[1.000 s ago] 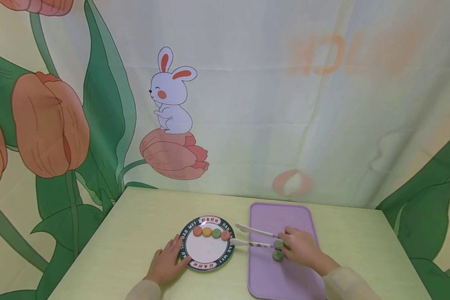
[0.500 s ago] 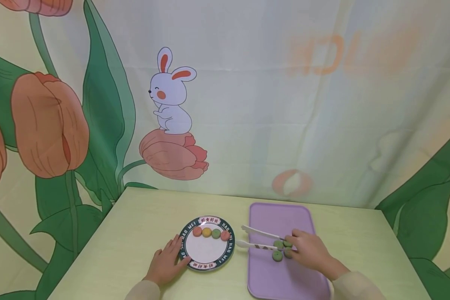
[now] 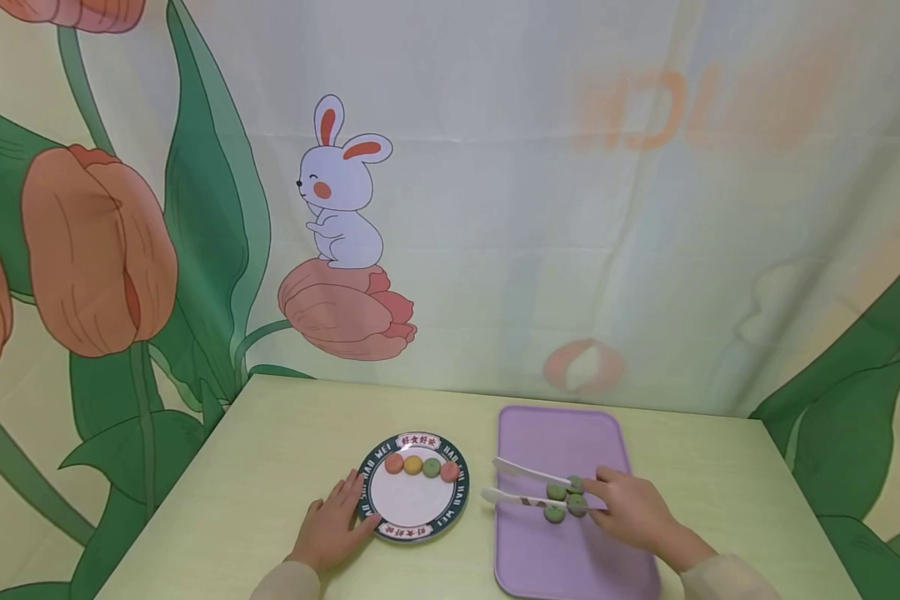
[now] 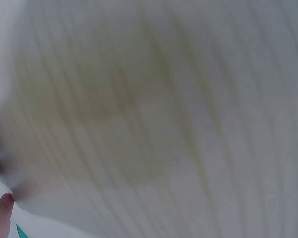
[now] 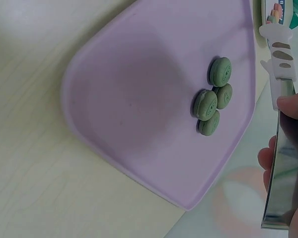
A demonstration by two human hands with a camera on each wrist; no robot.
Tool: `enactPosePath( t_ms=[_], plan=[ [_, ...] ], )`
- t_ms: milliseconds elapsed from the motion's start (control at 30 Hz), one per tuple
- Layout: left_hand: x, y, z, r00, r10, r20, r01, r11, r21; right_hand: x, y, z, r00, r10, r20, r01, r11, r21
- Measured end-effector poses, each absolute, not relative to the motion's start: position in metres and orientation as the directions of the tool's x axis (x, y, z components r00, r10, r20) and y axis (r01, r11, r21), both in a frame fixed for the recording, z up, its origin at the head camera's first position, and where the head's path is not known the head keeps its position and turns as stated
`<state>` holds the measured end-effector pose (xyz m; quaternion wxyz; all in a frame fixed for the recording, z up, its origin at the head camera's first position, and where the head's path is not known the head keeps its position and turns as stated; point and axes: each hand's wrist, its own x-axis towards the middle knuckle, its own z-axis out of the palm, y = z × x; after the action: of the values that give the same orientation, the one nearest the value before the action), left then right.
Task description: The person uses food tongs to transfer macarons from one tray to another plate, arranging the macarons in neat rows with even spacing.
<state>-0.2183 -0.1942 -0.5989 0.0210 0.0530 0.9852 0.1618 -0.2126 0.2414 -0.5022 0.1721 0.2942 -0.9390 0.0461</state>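
Observation:
My right hand grips a pair of tongs with metal arms and white tips. The tips are spread apart and point left, with nothing between them at their ends. Beneath the tongs, several green macarons lie bunched on a purple tray. To the left stands a round plate with a dark lettered rim. My left hand rests on the table, fingers extended, touching that rim. Along the plate's far side runs a row of pink, yellow and green macarons.
The pale yellow table ends at a curtain printed with tulips and a rabbit. In the left wrist view, a blurred pale surface covers nearly everything, with a bit of hand at the lower left.
My right hand has drawn the tongs to the right, away from the plate's edge, uncovering more of the green macarons. My left hand and the plate stay where they were.

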Motion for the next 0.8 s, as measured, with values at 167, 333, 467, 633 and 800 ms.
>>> enactPosePath(
  t_ms=[167,333,467,633,800],
  plan=[
    [-0.218,-0.195,-0.599,-0.993,0.116,-0.014,0.105,0.94,0.324,-0.208,0.244,-0.502,-0.775,-0.533,0.34,-0.566,0.824,0.002],
    [-0.218,-0.195,-0.599,-0.993,0.117,-0.01,0.108,0.942,0.318,-0.205,0.251,-0.505,-0.758,-0.541,0.363,-0.578,0.816,0.009],
    [-0.219,-0.194,-0.599,-0.993,0.114,-0.019,0.102,0.944,0.314,-0.203,0.256,-0.508,-0.747,-0.547,0.377,-0.587,0.809,0.011],
    [-0.218,-0.194,-0.598,-0.993,0.11,-0.03,0.095,0.945,0.312,-0.202,0.26,-0.51,-0.75,-0.546,0.373,-0.587,0.81,0.005],
    [-0.219,-0.194,-0.598,-0.993,0.107,-0.039,0.09,0.946,0.31,-0.199,0.263,-0.51,-0.763,-0.542,0.352,-0.58,0.814,-0.004]
  ],
)
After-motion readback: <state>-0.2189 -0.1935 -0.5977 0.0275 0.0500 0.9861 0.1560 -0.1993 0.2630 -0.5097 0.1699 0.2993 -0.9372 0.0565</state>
